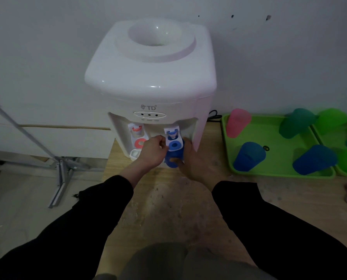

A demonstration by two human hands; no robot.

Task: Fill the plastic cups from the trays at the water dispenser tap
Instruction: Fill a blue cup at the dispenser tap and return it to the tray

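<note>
A white water dispenser [151, 77] stands on the wooden floor against the wall. My right hand [190, 160] grips a blue plastic cup [173, 159] and holds it under the blue tap [173, 139]. My left hand [152, 151] has its fingers curled at the blue tap's lever, pinching it from the left. A red tap [137, 136] sits to the left of the blue one. Whether water is flowing is hidden by the tap and my hands.
A green tray [277, 170] lies to the right with a pink cup [237, 123], two blue cups [249, 156] and a teal cup [295, 123]. A second green tray [319, 134] with green cups [333, 120] adjoins it. A metal stand [61, 174] is at left.
</note>
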